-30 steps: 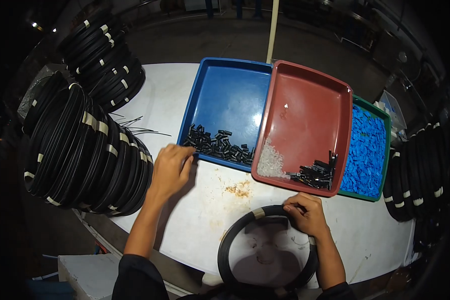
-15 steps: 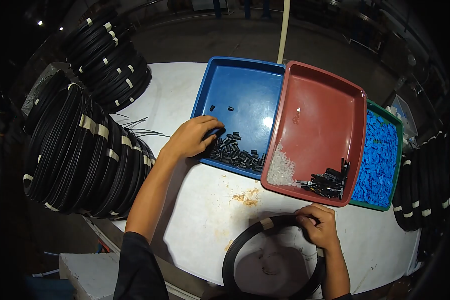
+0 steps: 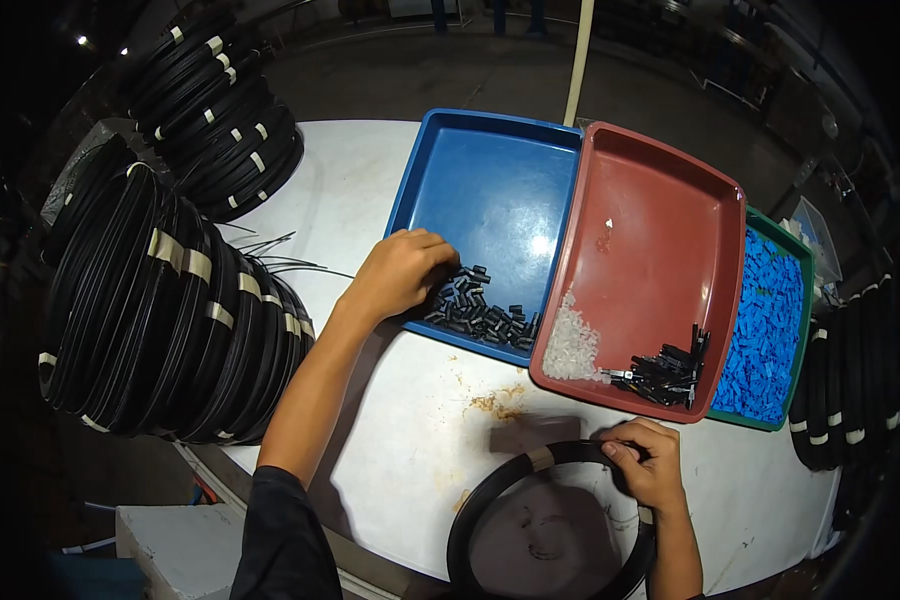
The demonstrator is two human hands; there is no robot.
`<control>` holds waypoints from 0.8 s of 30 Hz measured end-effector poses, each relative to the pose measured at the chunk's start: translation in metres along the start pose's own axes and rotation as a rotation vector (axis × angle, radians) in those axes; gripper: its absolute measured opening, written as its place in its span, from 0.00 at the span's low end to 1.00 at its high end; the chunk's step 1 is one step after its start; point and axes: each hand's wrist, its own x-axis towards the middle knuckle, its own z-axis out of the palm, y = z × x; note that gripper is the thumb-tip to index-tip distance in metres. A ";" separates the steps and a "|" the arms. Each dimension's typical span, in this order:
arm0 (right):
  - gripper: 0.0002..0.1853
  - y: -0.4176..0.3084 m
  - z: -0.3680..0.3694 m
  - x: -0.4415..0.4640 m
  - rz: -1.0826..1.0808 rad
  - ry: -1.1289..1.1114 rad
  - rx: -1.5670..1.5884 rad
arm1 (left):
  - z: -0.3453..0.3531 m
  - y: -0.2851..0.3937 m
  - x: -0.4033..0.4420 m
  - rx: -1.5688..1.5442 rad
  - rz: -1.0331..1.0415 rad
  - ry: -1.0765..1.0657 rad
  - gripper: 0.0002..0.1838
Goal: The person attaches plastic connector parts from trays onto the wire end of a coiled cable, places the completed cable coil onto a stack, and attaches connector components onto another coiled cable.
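Observation:
My left hand reaches over the left side of the blue tray, its fingers curled together and pointing down at a pile of short black sleeves. What lies between those fingertips is hidden. Near the front edge of the table, my right hand pinches the upper right of a coil of black tubing between thumb and fingers. Pale tape bands wrap the coil, and its lower part runs out of view.
A red tray holds clear small pieces and black connectors. Beyond it, a green tray contains many blue pieces. Taped black coils are stacked at left, with loose ends sticking out; more coils hang at right.
Two black sleeves that lay apart higher in the blue tray no longer show there. My left hand has shifted slightly right at the pile. The right hand keeps its hold on the coil.

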 end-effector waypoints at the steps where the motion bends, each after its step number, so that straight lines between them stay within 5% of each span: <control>1: 0.05 0.000 0.000 0.000 -0.016 0.009 -0.002 | 0.000 0.000 0.001 -0.001 0.000 0.000 0.14; 24: 0.05 -0.003 0.000 0.000 0.005 0.020 -0.014 | 0.008 0.013 0.002 0.102 0.001 -0.048 0.10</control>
